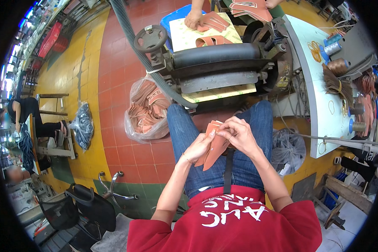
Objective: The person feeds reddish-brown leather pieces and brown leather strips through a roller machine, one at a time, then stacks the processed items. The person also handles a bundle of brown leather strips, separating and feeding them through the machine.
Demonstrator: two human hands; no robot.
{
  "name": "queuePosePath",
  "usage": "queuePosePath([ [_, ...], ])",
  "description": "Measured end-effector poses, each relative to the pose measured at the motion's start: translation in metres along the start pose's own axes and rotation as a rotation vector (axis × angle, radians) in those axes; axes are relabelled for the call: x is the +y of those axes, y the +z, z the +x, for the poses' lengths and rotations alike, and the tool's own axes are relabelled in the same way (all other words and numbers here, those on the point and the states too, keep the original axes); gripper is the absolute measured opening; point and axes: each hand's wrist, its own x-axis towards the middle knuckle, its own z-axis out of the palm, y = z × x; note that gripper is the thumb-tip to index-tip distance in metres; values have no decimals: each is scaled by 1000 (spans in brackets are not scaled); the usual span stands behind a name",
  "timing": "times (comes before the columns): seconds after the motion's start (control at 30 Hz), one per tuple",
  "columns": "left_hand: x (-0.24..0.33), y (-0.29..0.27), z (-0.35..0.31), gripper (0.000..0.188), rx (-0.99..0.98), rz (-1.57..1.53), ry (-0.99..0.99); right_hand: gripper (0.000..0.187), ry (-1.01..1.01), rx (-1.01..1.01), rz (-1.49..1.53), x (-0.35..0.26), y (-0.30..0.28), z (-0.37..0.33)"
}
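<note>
Above my lap I hold a small stack of salmon-coloured, leather-like cut pieces (214, 155), their pointed ends hanging down. My left hand (197, 147) grips the stack at its left side, thumb on top. The fingers of my right hand (240, 133) are closed at the upper right edge of the same pieces. Just beyond my knees stands a roller machine (216, 55) with a handwheel (150, 38). A yellow board (182, 35) at its far side carries more cut pieces (214, 40). Another person's hand (193, 19) rests by the pieces there.
A clear plastic bag (132, 126) full of similar pieces lies on the red tiles left of my knee. To the right, a pale table (317, 84) bears thread spools (332, 49). A grey hose (132, 31) hangs before the machine. Behind left is a black chair (92, 206).
</note>
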Motion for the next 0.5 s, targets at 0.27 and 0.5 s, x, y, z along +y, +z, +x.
queuePosePath([
  [0.27, 0, -10, 8, 48, 133, -474, 4, 16, -321, 167, -222, -11, 4, -13],
  [0.5, -16, -43, 5, 63, -194, -778, 173, 21, -499, 135, 140, -47, -15, -31],
])
